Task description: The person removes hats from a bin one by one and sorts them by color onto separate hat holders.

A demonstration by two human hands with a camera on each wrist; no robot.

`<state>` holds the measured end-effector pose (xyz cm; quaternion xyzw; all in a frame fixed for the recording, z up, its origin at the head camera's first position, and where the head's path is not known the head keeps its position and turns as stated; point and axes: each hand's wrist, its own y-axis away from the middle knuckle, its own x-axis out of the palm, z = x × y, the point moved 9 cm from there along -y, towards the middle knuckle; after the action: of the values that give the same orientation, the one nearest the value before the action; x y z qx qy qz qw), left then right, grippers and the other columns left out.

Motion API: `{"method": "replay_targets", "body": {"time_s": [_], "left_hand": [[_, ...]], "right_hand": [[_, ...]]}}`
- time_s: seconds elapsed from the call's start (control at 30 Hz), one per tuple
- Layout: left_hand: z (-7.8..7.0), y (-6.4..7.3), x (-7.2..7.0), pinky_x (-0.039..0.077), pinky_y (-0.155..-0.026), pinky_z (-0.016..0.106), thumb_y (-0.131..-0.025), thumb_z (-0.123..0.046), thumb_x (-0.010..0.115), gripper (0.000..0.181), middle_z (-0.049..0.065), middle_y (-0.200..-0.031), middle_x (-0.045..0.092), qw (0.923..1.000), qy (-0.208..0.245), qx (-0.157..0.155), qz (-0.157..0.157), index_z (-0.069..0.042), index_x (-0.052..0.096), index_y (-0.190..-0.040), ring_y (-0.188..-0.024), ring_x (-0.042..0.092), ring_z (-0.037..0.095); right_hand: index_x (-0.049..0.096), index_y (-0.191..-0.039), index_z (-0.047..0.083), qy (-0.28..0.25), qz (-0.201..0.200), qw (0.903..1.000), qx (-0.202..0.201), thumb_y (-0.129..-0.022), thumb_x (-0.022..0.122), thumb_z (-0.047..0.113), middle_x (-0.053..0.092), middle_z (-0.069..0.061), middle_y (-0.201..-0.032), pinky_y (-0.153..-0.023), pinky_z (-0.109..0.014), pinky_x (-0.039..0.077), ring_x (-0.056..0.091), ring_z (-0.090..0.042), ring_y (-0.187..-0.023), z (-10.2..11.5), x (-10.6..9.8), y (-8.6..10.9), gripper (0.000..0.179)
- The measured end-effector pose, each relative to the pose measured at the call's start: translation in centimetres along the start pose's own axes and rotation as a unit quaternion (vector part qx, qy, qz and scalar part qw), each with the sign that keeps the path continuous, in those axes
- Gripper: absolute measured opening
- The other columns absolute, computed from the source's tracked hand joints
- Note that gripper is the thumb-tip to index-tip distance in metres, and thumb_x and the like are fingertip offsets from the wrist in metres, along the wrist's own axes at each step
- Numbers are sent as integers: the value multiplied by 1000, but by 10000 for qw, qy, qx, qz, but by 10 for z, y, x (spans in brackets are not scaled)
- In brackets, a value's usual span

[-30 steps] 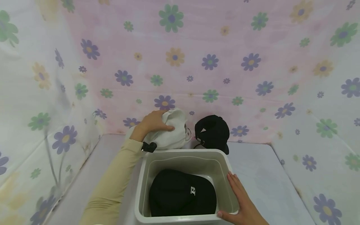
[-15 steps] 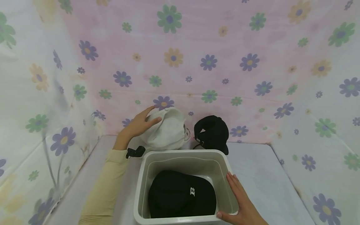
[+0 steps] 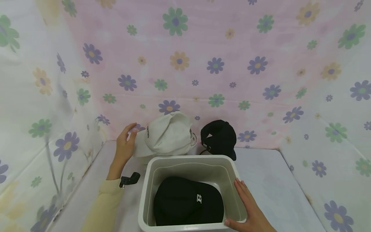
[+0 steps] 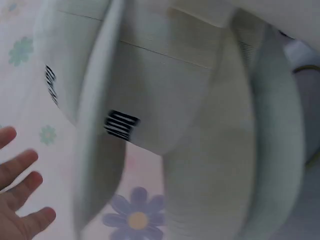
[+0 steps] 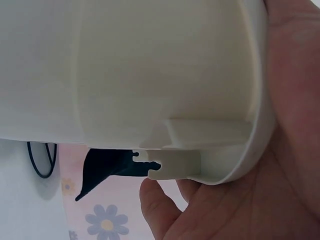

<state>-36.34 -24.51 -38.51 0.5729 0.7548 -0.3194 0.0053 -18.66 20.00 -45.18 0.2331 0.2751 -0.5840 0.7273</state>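
Note:
My left hand (image 3: 125,143) is raised beside the brim of a white baseball cap (image 3: 171,135) at the back. In the left wrist view, the fingers (image 4: 20,187) are spread and empty, with a gap to the off-white brims and panels (image 4: 165,95) bearing dark lettering. My right hand (image 3: 249,209) grips the near right corner of a pale plastic bin (image 3: 191,158), thumb at the front rim, fingers on the right rim. Inside the bin lies a black baseball cap (image 3: 185,201) with a white letter. The right wrist view shows the palm (image 5: 255,205) against the rim.
A second black cap (image 3: 220,137) stands behind the bin, right of the white one, close to the flowered pink backdrop (image 3: 197,64). Flowered cloth walls also rise at left and right. The table (image 3: 266,174) has a pale cover.
My left hand has let go of the white cap and drawn back left and toward me, uncovering its brim and lettering. My right hand stays on the bin.

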Motion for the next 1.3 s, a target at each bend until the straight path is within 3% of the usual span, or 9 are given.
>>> {"method": "replay_targets", "body": {"time_s": [0.27, 0.43, 0.53, 0.73, 0.77, 0.83, 0.87, 1.07, 1.3], "left_hand": [[44, 36, -7, 31, -117, 62, -107, -20, 46, 48, 28, -150, 47, 9878, 327, -1341, -722, 6, 45, -147, -142, 41, 43], [59, 57, -3, 33, -118, 55, -107, -20, 43, 59, 33, -155, 36, 9625, 1252, -2289, -741, 8, 28, -155, -144, 39, 44], [66, 64, 6, 42, -114, 39, -109, -22, 40, 61, 28, -158, 33, 9284, 2370, -2798, -601, 6, 20, -159, -142, 42, 34], [67, 67, 30, 52, -91, 19, -112, -19, 34, 55, 4, -141, 39, 8192, 4709, -3251, -381, -2, 15, -161, -120, 51, 7], [66, 66, 34, 52, -91, 20, -112, -18, 34, 55, 1, -139, 39, 8063, 4934, -3246, -316, -4, 13, -161, -120, 51, 6], [63, 65, 41, 52, -92, 22, -112, -18, 36, 56, -2, -138, 39, 7935, 5160, -3219, -207, -7, 11, -161, -122, 50, 6], [62, 65, 44, 52, -93, 23, -112, -17, 37, 57, -3, -138, 39, 7899, 5219, -3215, -181, -8, 11, -161, -123, 50, 7], [64, 64, 54, 54, -91, 24, -109, -14, 46, 54, -1, -138, 44, 7954, 5109, -3234, -411, -7, 21, -156, -119, 57, 6], [69, 64, 55, 55, -90, 24, -108, -12, 48, 51, 0, -136, 47, 8149, 4757, -3244, -655, -5, 27, -154, -118, 58, 8]], "right_hand": [[17, -164, 27, -86, 11, 10000, -40, -77, 87, 43, 15, -8, -170, -105, -81, 26, 9, -47, -153, 2, 1, -1, 113], [17, -164, 27, -101, 34, 9999, 12, -77, 87, 44, 14, -8, -170, -105, -79, 29, 8, -47, -153, 1, 2, -1, 114], [15, -165, 27, -44, 125, 9999, 59, -78, 86, 45, 12, -7, -171, -106, -78, 30, 7, -46, -154, 1, 2, -1, 114], [8, -165, 17, 774, 867, 9932, 8, -81, 77, 61, 6, -10, -172, -107, -75, 31, 6, -45, -154, 11, -1, -4, 118], [9, -165, 13, 967, 991, 9903, -88, -81, 75, 65, 9, -13, -171, -107, -73, 33, 10, -45, -154, 16, -5, -5, 119], [12, -164, 9, 1324, 1227, 9833, -245, -81, 69, 74, 14, -15, -170, -108, -70, 36, 16, -44, -154, 31, -12, -8, 120], [14, -164, 10, 1466, 1316, 9798, -345, -80, 65, 77, 17, -14, -169, -109, -68, 36, 19, -42, -153, 41, -16, -10, 119], [21, -164, 18, 1918, 1762, 9548, -1431, -86, 56, 78, 37, -3, -162, -112, -55, 40, 41, -27, -146, 112, -32, -43, 105], [30, -161, 12, 826, 1592, 9445, -2753, -102, 63, 39, 51, -6, -152, -116, -53, 37, 48, -24, -141, 168, -30, -127, 73]]}}
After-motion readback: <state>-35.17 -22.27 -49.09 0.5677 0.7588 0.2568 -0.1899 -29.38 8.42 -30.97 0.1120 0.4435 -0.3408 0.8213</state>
